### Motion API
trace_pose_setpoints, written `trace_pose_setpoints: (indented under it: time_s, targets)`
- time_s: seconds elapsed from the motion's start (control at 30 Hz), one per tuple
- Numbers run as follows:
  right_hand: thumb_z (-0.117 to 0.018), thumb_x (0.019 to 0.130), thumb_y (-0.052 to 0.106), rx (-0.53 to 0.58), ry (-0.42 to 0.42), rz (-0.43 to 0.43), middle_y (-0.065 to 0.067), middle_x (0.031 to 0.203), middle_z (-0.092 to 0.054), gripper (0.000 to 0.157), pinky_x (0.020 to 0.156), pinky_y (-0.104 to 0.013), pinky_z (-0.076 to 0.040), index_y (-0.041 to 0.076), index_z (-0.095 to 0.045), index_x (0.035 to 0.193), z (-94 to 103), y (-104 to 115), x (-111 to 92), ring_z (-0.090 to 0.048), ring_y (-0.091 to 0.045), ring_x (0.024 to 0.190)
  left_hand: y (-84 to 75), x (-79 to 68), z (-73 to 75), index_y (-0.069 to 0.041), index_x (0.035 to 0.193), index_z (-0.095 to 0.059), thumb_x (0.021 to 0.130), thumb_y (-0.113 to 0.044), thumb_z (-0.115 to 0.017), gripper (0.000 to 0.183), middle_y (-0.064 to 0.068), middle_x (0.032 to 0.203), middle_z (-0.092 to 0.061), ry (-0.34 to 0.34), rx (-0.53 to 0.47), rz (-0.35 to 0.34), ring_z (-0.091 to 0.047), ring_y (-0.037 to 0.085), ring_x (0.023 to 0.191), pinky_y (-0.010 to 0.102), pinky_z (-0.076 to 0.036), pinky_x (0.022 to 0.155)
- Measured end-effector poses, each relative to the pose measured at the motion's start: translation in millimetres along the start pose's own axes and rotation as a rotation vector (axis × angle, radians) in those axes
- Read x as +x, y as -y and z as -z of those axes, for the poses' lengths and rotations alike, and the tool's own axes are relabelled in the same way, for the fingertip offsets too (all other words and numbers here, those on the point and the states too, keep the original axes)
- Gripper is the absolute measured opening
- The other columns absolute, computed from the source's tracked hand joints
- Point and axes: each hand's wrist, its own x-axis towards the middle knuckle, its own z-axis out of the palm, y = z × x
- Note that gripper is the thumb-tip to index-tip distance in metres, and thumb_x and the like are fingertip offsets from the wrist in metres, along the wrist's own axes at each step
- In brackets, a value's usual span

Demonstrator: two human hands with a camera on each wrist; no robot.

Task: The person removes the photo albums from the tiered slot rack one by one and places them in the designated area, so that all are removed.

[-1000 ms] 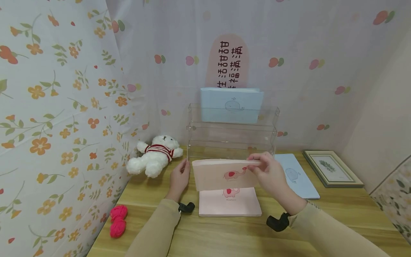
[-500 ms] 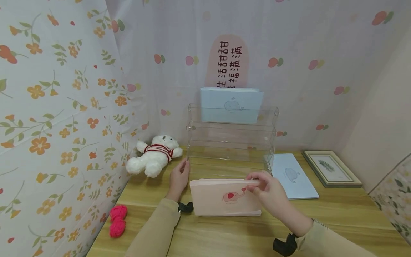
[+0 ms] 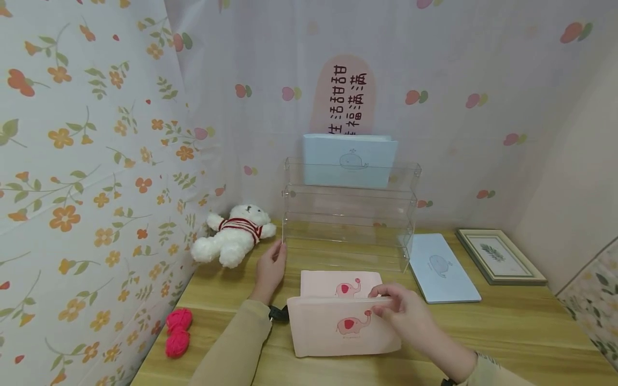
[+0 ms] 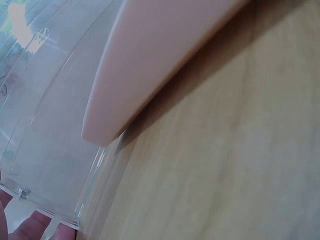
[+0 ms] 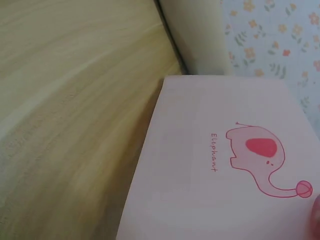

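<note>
In the head view my right hand (image 3: 410,316) pinches a pink notebook (image 3: 328,332) with a red-eared elephant by its upper right edge. The notebook is tilted up, its cover facing me; the word "Elephant" shows on this notebook (image 5: 190,165) in the right wrist view. Behind it lies a second pink elephant notebook (image 3: 318,281), its near part hidden. My left hand (image 3: 270,271) grips the lower left side of a clear tiered rack (image 3: 347,230). In the left wrist view, fingertips (image 4: 34,225) are at the rack's clear side panel (image 4: 55,165).
A blue whale notebook (image 3: 328,153) stands in the rack's top tier. To the right lie another blue whale notebook (image 3: 429,279) and a picture frame (image 3: 499,257). A white teddy bear (image 3: 236,233) and pink yarn (image 3: 177,332) are at the left of the wooden table (image 3: 507,343).
My right hand has brought the pink notebook down and toward me, from over the lying notebook to in front of it, uncovering that one's far part. The left hand stays at the rack.
</note>
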Motion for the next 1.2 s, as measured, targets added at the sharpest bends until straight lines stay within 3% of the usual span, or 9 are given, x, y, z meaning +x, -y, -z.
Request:
trace_pose_setpoints:
  time_s: [0.4, 0.7, 1.0, 1.2]
  targets:
    - [-0.082, 0.095, 0.002, 0.047, 0.087, -0.101, -0.007, 0.118, -0.075, 0.022, 0.077, -0.023, -0.06, 0.01, -0.075, 0.114, -2.2, -18.3, -5.0, -0.069, -0.018, 0.096, 0.2, -0.2, -1.4, -0.013, 0.15, -0.07, 0.113, -0.037, -0.064, 0.044, 0.015, 0.137, -0.078, -0.013, -0.001, 0.001, -0.076, 0.035, 0.126, 0.056, -0.059, 0.11]
    - [-0.085, 0.094, 0.008, -0.049, 0.123, -0.035, -0.003, 0.115, -0.074, 0.023, 0.083, -0.023, -0.057, 0.013, -0.076, 0.114, -0.8, -27.6, -0.4, -0.064, -0.018, 0.104, 3.3, 1.0, -2.3, -0.013, 0.149, -0.07, 0.113, -0.035, -0.064, 0.043, 0.016, 0.136, -0.079, -0.017, -0.005, -0.012, -0.076, 0.036, 0.124, 0.057, -0.06, 0.108]
    - [-0.087, 0.093, 0.011, -0.207, 0.165, -0.004, 0.002, 0.115, -0.078, 0.024, 0.102, -0.044, -0.057, 0.015, -0.078, 0.114, -1.8, -41.3, 10.1, -0.066, -0.018, 0.109, 1.5, -0.3, -2.0, -0.013, 0.149, -0.07, 0.113, -0.036, -0.064, 0.043, 0.015, 0.135, -0.079, -0.011, -0.005, -0.008, -0.077, 0.035, 0.123, 0.056, -0.06, 0.108]
    - [-0.087, 0.094, 0.013, -0.243, 0.194, 0.031, 0.002, 0.113, -0.078, 0.021, 0.1, -0.043, -0.059, 0.014, -0.078, 0.112, -3.2, -50.6, 16.7, -0.067, -0.018, 0.108, 3.0, 0.4, -3.0, -0.013, 0.148, -0.071, 0.114, -0.035, -0.063, 0.042, 0.014, 0.133, -0.08, -0.02, 0.005, -0.016, -0.077, 0.034, 0.121, 0.055, -0.061, 0.106]
